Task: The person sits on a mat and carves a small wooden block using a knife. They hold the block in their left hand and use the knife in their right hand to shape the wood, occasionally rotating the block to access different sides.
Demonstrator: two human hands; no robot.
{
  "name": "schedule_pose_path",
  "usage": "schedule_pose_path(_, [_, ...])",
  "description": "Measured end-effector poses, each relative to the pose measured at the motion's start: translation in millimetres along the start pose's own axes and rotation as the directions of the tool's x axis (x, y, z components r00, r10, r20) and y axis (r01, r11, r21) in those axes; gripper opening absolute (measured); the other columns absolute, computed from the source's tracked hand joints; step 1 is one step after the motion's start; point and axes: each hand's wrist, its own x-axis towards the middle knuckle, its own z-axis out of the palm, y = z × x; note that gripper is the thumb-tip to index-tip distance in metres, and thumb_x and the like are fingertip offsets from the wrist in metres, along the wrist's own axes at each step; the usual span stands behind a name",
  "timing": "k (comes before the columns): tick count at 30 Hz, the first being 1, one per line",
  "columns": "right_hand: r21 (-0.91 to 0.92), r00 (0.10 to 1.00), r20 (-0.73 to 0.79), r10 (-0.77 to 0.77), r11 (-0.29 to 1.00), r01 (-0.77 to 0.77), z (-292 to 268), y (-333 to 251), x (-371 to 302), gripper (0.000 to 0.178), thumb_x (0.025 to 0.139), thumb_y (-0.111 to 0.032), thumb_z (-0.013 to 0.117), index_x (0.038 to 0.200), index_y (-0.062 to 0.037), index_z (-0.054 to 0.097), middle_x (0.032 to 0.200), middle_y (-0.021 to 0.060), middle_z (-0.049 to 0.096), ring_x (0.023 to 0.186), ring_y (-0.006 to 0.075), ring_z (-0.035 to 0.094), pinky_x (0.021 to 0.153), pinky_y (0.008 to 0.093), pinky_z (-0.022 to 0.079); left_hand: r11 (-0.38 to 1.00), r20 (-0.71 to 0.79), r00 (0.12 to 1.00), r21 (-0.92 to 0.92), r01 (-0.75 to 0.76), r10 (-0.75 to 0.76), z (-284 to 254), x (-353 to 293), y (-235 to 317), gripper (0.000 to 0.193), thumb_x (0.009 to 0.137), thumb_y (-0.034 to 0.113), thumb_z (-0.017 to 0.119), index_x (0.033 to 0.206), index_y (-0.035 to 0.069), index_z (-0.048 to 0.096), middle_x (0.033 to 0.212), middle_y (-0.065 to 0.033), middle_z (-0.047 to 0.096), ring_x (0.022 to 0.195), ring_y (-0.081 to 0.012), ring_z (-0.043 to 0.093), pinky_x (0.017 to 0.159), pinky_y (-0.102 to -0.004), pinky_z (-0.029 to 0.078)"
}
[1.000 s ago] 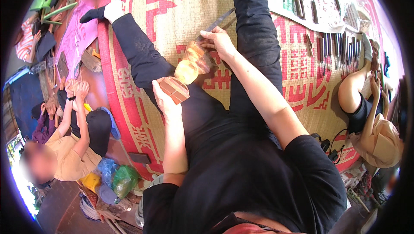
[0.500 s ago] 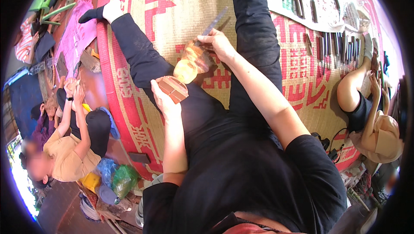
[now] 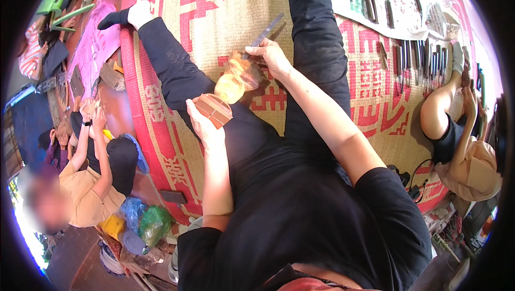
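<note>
My left hand is closed around a reddish-brown block with a rounded far edge and straight lines across its face, held over my left thigh. Beyond and touching or nearly touching the block is a lumpy, rounded yellow-and-brown piece, perhaps wood. My right hand pinches a flat grey blade close to its lower end; its tip points up and away to the right. Whether it is a knife or a file I cannot tell. The blade's lower end meets the top of the yellow-brown piece.
A red-and-straw woven mat lies under my legs. Several dark-handled knives rest at the right, more on a white sheet. One person sits at the left near plastic bags, another at the right.
The blade's tip has dipped slightly toward me. My left hand and the block have shifted a little to the left. The person at the left has moved their head.
</note>
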Motion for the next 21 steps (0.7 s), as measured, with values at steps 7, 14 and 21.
schedule_pose_path(7, [0.125, 0.997, -0.082, -0.005, 0.992, 0.015, -5, -3, 5, 0.018, 0.084, -0.010, 0.062, 0.098, -0.0003, 0.056, 0.084, 0.0081, 0.062, 0.063, 0.0156, 0.061, 0.060, 0.0270, 0.049, 0.999, 0.026, 0.999, 0.006, 0.043, -0.044, -4, 3, 1, 0.054, 0.092, 0.049, 0.045, 0.131, 0.012, 0.036, 0.126, -0.0109, 0.045, 0.117, -0.0246, 0.046, 0.094, -0.0389, 0.042])
schedule_pose_path(14, [-0.026, 0.997, -0.026, -0.067, 0.997, 0.067, 1, 5, -2, 0.011, 0.082, -0.009, 0.064, 0.090, -0.0031, 0.060, 0.076, 0.0051, 0.063, 0.066, 0.0137, 0.058, 0.065, 0.0289, 0.045, 1.000, 0.013, 1.000, 0.010, 0.022, -0.022, -2, 3, 1, 0.056, 0.092, 0.051, 0.045, 0.131, 0.012, 0.036, 0.127, -0.0114, 0.044, 0.117, -0.0258, 0.045, 0.094, -0.0397, 0.043])
schedule_pose_path(21, [0.071, 0.994, -0.110, -0.012, 0.997, 0.020, -1, 0, 2, 0.016, 0.082, -0.012, 0.065, 0.093, -0.0010, 0.060, 0.076, 0.0049, 0.063, 0.061, 0.0126, 0.058, 0.059, 0.0280, 0.047, 0.999, 0.006, 0.999, 0.034, -0.033, 0.033, -5, 7, -4, 0.058, 0.091, 0.051, 0.046, 0.133, 0.012, 0.035, 0.130, -0.0123, 0.042, 0.119, -0.0265, 0.045, 0.093, -0.0401, 0.044])
